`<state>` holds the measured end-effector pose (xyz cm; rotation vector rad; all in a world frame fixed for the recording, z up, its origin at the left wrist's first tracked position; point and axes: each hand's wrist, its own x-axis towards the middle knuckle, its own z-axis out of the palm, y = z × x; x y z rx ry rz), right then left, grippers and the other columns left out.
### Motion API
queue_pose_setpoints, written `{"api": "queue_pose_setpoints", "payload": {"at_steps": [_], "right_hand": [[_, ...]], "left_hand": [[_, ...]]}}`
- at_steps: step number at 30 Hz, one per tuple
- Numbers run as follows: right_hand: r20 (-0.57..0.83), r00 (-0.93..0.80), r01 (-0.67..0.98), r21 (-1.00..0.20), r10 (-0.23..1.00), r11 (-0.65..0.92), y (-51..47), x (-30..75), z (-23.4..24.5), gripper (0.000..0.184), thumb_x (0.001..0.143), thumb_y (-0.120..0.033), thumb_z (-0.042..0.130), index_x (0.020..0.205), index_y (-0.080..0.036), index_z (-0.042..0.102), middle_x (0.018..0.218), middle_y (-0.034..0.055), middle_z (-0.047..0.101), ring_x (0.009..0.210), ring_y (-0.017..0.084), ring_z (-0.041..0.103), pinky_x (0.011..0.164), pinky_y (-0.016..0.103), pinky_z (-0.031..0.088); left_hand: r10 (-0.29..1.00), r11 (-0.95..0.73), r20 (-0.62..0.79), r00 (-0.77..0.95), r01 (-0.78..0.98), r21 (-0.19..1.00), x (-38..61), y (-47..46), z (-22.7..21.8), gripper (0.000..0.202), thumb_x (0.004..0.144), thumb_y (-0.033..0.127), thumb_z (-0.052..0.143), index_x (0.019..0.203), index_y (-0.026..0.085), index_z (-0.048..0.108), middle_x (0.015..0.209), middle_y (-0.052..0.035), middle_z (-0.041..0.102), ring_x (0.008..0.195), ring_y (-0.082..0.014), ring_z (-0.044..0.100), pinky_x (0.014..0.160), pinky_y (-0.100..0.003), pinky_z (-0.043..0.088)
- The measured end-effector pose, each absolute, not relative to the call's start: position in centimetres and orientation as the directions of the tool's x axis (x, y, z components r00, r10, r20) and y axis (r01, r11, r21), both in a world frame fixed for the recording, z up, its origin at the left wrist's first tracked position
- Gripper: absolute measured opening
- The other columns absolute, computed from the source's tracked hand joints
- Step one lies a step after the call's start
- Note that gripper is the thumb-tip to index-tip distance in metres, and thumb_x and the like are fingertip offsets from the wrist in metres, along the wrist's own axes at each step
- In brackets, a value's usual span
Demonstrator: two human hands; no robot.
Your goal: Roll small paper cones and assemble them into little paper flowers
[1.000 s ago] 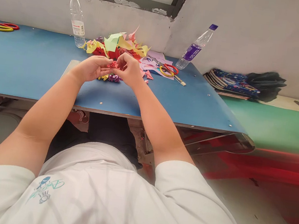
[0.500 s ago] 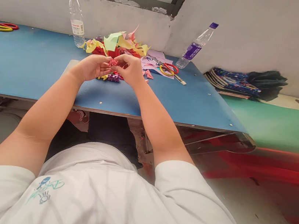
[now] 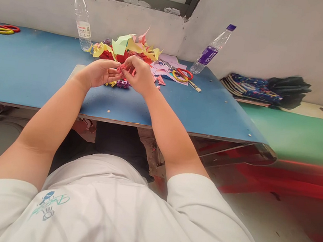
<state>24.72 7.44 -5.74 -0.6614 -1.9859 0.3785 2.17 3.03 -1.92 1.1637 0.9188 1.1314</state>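
Between my two hands, above the blue table [image 3: 175, 111], is a small pinkish-red folded paper piece [image 3: 121, 68], partly covered by fingers. My left hand [image 3: 100, 73] grips its left side, thumb on top and fingers beneath. From the right, my right hand [image 3: 139, 76] pinches the same piece with thumb and fingertips. Just below the hands lie a purple patterned paper piece [image 3: 122, 84] and a yellow one [image 3: 112, 83]. Pink folded bits [image 3: 160, 80] rest right of my right hand. Behind is a heap of crumpled coloured paper [image 3: 120, 45].
A clear bottle [image 3: 84, 32] stands left of the heap, a purple-labelled bottle [image 3: 209, 53] to the right. Red-and-yellow scissors [image 3: 182, 75] lie on pink paper; another pair of scissors [image 3: 6, 29] is far left. Dark folded cloth [image 3: 251, 89] sits beyond the table's right edge.
The fingers of my right hand have shifted slightly over the paper piece, covering more of it. My left hand stays nearly still.
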Motion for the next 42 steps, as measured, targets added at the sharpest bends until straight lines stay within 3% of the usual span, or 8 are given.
{"api": "queue_pose_setpoints", "payload": {"at_steps": [4, 11, 18, 21, 27, 30, 37, 42], "right_hand": [[0.727, -0.394, 0.318, -0.466, 0.562, 0.826, 7.7, 24.6, -6.1, 0.042, 0.127, -0.072, 0.074, 0.12, -0.03, 0.074, 0.106, 0.0038, 0.074, 0.106, 0.028, 0.077, 0.117, 0.052, 0.074], [0.758, -0.466, 0.368, -0.304, 0.457, 0.879, 10.2, 24.5, -8.1, 0.042, 0.137, -0.061, 0.048, 0.126, -0.027, 0.071, 0.12, 0.0079, 0.074, 0.116, 0.03, 0.075, 0.119, 0.056, 0.07], [0.707, -0.505, 0.35, -0.358, 0.496, 0.866, 10.5, 25.3, -7.7, 0.04, 0.127, -0.068, 0.078, 0.123, -0.029, 0.073, 0.109, 0.0046, 0.077, 0.105, 0.028, 0.075, 0.108, 0.05, 0.071], [0.694, -0.467, 0.354, -0.421, 0.548, 0.835, 10.0, 25.4, -7.3, 0.037, 0.121, -0.063, 0.088, 0.118, -0.03, 0.072, 0.106, 0.0039, 0.076, 0.102, 0.028, 0.074, 0.106, 0.051, 0.072], [0.699, -0.398, 0.31, -0.508, 0.595, 0.804, 10.4, 24.9, -7.8, 0.036, 0.119, -0.059, 0.091, 0.121, -0.029, 0.072, 0.102, 0.0012, 0.072, 0.1, 0.026, 0.076, 0.104, 0.049, 0.072], [0.706, -0.36, 0.279, -0.543, 0.61, 0.792, 10.9, 25.0, -8.2, 0.04, 0.114, -0.06, 0.098, 0.123, -0.03, 0.074, 0.099, -0.0001, 0.074, 0.102, 0.027, 0.078, 0.105, 0.049, 0.073], [0.693, -0.33, 0.237, -0.597, 0.641, 0.766, 10.5, 24.8, -8.0, 0.033, 0.108, -0.049, 0.102, 0.106, -0.027, 0.078, 0.104, 0.0028, 0.082, 0.098, 0.025, 0.08, 0.101, 0.049, 0.074], [0.665, -0.34, 0.259, -0.613, 0.665, 0.746, 9.7, 24.8, -7.4, 0.032, 0.106, -0.045, 0.103, 0.099, -0.026, 0.078, 0.101, 0.0019, 0.082, 0.097, 0.025, 0.078, 0.1, 0.048, 0.072]], "left_hand": [[0.972, 0.018, 0.023, 0.235, -0.173, 0.985, 2.1, 3.0, -2.1, 0.02, 0.095, 0.022, 0.103, 0.103, 0.022, 0.085, 0.108, -0.0076, 0.091, 0.122, -0.0273, 0.095, 0.122, -0.037, 0.075], [0.972, 0.026, 0.014, 0.234, -0.167, 0.986, 1.9, 3.7, -2.5, 0.019, 0.088, 0.019, 0.101, 0.098, 0.023, 0.085, 0.099, -0.0055, 0.091, 0.115, -0.0253, 0.095, 0.119, -0.035, 0.076], [0.968, 0.047, -0.017, 0.25, -0.113, 0.992, 2.1, 3.8, -2.6, 0.014, 0.088, 0.021, 0.097, 0.099, 0.02, 0.088, 0.106, -0.0108, 0.094, 0.116, -0.0277, 0.095, 0.114, -0.035, 0.078], [0.963, 0.018, 0.013, 0.27, -0.109, 0.994, 2.0, 3.7, -2.6, 0.015, 0.09, 0.022, 0.098, 0.1, 0.02, 0.087, 0.109, -0.0113, 0.094, 0.118, -0.0289, 0.095, 0.116, -0.037, 0.078], [0.967, -0.022, 0.05, 0.25, -0.113, 0.993, 2.1, 3.3, -2.3, 0.03, 0.091, 0.024, 0.103, 0.113, 0.024, 0.083, 0.105, -0.0045, 0.091, 0.099, -0.0214, 0.094, 0.11, -0.04, 0.079], [0.966, -0.044, 0.061, 0.253, -0.07, 0.997, 2.4, 2.7, -2.0, 0.034, 0.089, 0.021, 0.1, 0.118, 0.026, 0.083, 0.101, -0.0033, 0.09, 0.095, -0.0223, 0.093, 0.105, -0.042, 0.08], [0.95, -0.203, 0.164, 0.265, 0.125, 0.971, 2.8, 2.3, -2.5, 0.028, 0.084, 0.029, 0.101, 0.103, 0.036, 0.083, 0.093, -0.003, 0.089, 0.103, -0.0332, 0.088, 0.098, -0.052, 0.082], [0.949, -0.274, 0.226, 0.22, 0.224, 0.935, 3.1, 2.1, -2.3, 0.024, 0.083, 0.022, 0.099, 0.086, 0.027, 0.075, 0.087, -0.0034, 0.08, 0.096, -0.0263, 0.085, 0.1, -0.043, 0.077]]}}
